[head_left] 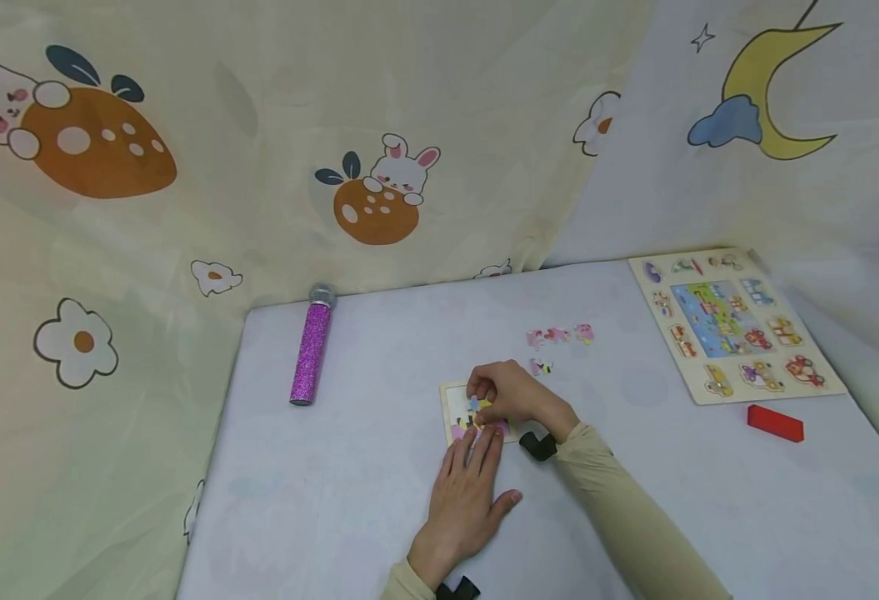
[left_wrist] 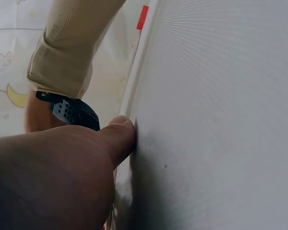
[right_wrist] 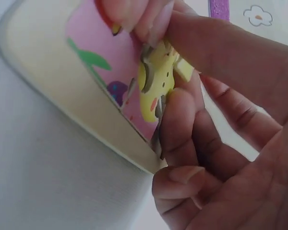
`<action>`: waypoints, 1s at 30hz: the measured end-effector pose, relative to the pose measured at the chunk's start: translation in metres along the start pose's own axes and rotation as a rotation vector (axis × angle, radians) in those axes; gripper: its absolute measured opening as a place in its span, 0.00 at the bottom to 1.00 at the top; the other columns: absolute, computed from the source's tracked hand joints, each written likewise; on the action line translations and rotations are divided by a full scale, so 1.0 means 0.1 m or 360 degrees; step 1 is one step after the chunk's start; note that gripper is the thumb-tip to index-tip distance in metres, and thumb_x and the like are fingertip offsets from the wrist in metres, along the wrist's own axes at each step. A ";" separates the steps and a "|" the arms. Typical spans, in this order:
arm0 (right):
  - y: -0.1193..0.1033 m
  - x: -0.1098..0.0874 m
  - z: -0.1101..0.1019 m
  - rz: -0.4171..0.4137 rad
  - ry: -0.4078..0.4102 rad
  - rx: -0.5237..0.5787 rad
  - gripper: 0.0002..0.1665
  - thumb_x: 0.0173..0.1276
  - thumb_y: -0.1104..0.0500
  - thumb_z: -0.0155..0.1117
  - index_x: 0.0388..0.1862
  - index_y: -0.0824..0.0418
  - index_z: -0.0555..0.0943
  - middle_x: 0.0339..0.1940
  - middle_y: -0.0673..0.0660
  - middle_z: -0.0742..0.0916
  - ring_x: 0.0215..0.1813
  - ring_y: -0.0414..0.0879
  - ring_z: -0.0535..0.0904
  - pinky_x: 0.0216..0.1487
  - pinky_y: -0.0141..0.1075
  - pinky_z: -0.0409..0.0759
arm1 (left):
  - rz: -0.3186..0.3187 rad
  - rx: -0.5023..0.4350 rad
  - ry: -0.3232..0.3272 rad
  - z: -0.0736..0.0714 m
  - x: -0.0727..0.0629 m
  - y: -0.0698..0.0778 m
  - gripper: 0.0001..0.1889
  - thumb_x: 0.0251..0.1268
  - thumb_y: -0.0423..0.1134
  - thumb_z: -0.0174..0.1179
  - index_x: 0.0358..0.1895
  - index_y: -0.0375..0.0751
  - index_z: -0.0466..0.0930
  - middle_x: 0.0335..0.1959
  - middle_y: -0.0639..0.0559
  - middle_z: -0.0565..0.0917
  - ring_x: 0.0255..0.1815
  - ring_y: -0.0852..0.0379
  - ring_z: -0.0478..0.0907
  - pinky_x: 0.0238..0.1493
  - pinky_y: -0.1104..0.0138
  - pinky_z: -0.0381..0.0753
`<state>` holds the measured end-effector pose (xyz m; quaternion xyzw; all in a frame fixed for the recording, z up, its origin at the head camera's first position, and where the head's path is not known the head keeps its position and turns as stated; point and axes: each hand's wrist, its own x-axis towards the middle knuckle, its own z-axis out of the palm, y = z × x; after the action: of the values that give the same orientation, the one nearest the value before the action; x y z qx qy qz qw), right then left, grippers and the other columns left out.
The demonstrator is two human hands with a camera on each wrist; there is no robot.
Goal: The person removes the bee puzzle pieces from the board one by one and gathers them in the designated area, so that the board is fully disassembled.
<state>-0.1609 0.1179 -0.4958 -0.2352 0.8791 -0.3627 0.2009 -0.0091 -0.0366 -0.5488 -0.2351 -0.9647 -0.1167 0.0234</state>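
A small jigsaw board [head_left: 446,410] with a cream border lies on the white table, partly filled with pink and yellow pieces. My left hand [head_left: 465,500] lies with straight fingers pressing on its near edge; in the left wrist view the thumb [left_wrist: 119,134] is stretched out close over the tabletop. Above the board, my right hand [head_left: 512,393] pinches a yellow jigsaw piece [right_wrist: 153,86] between thumb and fingers, tilted against the pink picture [right_wrist: 89,28]. Left fingertips [right_wrist: 129,12] hold down that picture at its top. Both hands cover much of the board.
Loose pink pieces [head_left: 550,336] and a piece with a bee [head_left: 540,367] lie beyond the right hand. A large picture puzzle board [head_left: 697,390] and a red block [head_left: 775,423] are at the right. A purple glitter microphone [head_left: 310,354] lies at the left, near the curtain [head_left: 259,225].
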 end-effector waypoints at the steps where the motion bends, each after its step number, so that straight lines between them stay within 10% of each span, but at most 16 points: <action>1: 0.00 0.00 0.00 -0.0020 -0.0001 0.0013 0.18 0.54 0.69 0.83 0.42 0.59 0.86 0.35 0.52 0.88 0.37 0.41 0.81 0.42 0.32 0.81 | 0.0003 -0.0004 0.0006 0.00 0.00 0.00 0.44 0.75 0.67 0.56 0.83 0.44 0.60 0.82 0.51 0.65 0.84 0.46 0.58 0.80 0.50 0.61; 19: -0.02 -0.05 0.00 -0.0209 -0.0102 0.0005 0.22 0.61 0.71 0.78 0.54 0.61 0.90 0.46 0.53 0.93 0.42 0.40 0.86 0.44 0.30 0.83 | 0.0024 -0.0012 0.0075 0.05 -0.01 -0.01 0.45 0.73 0.66 0.59 0.83 0.44 0.61 0.82 0.51 0.66 0.83 0.46 0.59 0.78 0.50 0.62; 30: -0.02 -0.05 0.02 -0.0093 0.0011 0.0067 0.16 0.54 0.73 0.81 0.36 0.56 0.87 0.30 0.48 0.90 0.32 0.36 0.84 0.38 0.31 0.84 | -0.0014 -0.0054 -0.0037 -0.01 0.00 0.01 0.45 0.75 0.66 0.57 0.84 0.44 0.58 0.84 0.50 0.64 0.84 0.46 0.57 0.81 0.48 0.62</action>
<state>-0.1552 0.1181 -0.4946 -0.2551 0.8647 -0.3877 0.1920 -0.0090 -0.0359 -0.5476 -0.2324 -0.9638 -0.1305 0.0077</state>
